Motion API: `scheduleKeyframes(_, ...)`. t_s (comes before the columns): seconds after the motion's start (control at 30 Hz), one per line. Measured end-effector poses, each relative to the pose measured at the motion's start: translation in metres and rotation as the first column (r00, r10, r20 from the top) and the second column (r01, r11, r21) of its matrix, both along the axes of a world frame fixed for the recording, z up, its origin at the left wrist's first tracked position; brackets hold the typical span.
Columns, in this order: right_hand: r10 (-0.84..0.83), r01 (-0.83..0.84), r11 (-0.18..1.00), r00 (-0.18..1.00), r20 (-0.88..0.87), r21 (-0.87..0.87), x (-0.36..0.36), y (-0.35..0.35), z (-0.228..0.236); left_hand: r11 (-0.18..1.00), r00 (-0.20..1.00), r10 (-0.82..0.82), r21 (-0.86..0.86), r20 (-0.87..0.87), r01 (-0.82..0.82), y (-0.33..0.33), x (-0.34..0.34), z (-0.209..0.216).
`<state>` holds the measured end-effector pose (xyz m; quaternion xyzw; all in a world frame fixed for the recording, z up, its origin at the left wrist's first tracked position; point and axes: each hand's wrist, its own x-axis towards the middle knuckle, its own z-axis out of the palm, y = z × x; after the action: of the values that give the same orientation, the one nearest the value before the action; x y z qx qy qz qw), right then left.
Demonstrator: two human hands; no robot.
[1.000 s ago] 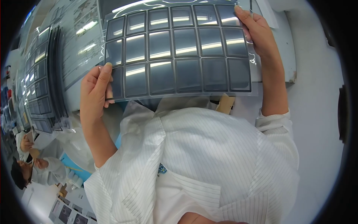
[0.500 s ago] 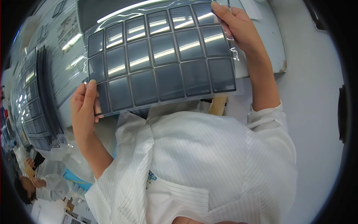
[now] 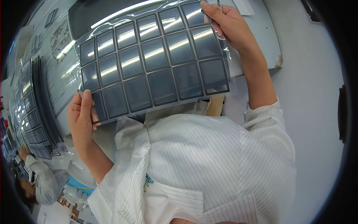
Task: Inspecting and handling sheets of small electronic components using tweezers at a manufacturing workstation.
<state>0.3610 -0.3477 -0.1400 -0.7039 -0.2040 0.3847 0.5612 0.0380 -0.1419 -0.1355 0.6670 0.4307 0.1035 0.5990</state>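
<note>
A clear plastic film sheet carrying rows of dark, glossy rectangular panels with black borders [image 3: 162, 84] is held up in front of me. My left hand [image 3: 79, 117] is closed on its near left corner, thumb on top and fingers underneath. The far right edge is pinched by my right hand [image 3: 232, 27], its thumb lying over the film. Bright strips of light reflect across the panels. The sheet slopes, its right side farther up in the view than its left.
A stack of similar dark panel sheets [image 3: 44, 108] stands on the left of the white worktable [image 3: 274, 44]. Another dark sheet [image 3: 84, 20] lies behind the held one. At the lower left a co-worker in a white garment [image 3: 46, 183] is nearby. Pale floor [image 3: 311, 112] lies to the right.
Both hands and the held sheet have shifted left, and its left end has come slightly nearer me. The co-worker's arm has moved toward the stack.
</note>
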Motion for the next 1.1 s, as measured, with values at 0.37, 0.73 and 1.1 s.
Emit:
scheduleKeyframes(0.37,0.017,-0.013,0.999,0.991,0.136,-0.036,-0.008,0.001,0.01,0.996,0.997,-0.08,-0.043,-0.011,0.079,-0.004,0.0,0.007)
scheduleKeyframes(0.73,0.156,-0.102,0.98,0.928,0.34,-0.17,0.004,-0.029,0.042,0.982,0.98,-0.188,-0.019,0.062,0.19,-0.034,0.025,0.013)
scheduleKeyframes(1.1,0.043,0.12,0.955,0.85,0.526,-0.272,0.115,-0.129,0.046,0.83,0.744,-0.533,0.076,0.403,0.553,-0.106,0.138,-0.001)
